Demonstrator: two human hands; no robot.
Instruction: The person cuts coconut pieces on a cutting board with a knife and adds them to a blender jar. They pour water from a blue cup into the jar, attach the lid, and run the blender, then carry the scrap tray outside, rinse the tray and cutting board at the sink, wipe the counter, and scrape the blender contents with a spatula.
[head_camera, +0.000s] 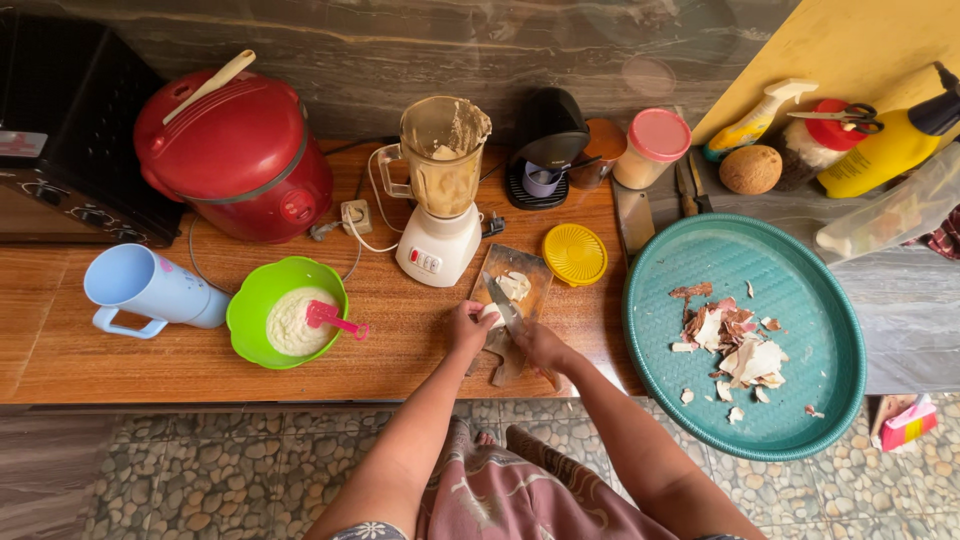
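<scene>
We are at the cutting step. Our left hand (468, 328) pinches a small white piece of coconut flesh (492, 316) against the wooden cutting board (518, 305), fingers curled together around it. Our right hand (540, 345) is closed around the handle of a kitchen knife (500, 298), whose blade angles up and away across the board, its edge touching the piece we hold. A second white chunk (515, 285) lies on the far half of the board.

The board sits near the front edge of the wooden countertop (120, 350), right of middle, just in front of the white blender (441, 190), whose jar holds a pale mash. A yellow ridged lid (574, 254) lies just beside the board toward the right. Off the countertop's right end rests a big teal tray (800, 420) with brown and white coconut parings heaped in its middle. Left of the board stand a green bowl (250, 300) of white grated pulp with a pink spoon (335, 319) in it, then a pale blue jug (150, 290) lying on its side, and behind them a red rice cooker (235, 155).

By our judgement the next stroke calls for a steady downward press, left fingertips kept tucked back from the edge, since the piece is small and the blade is close to them.
</scene>
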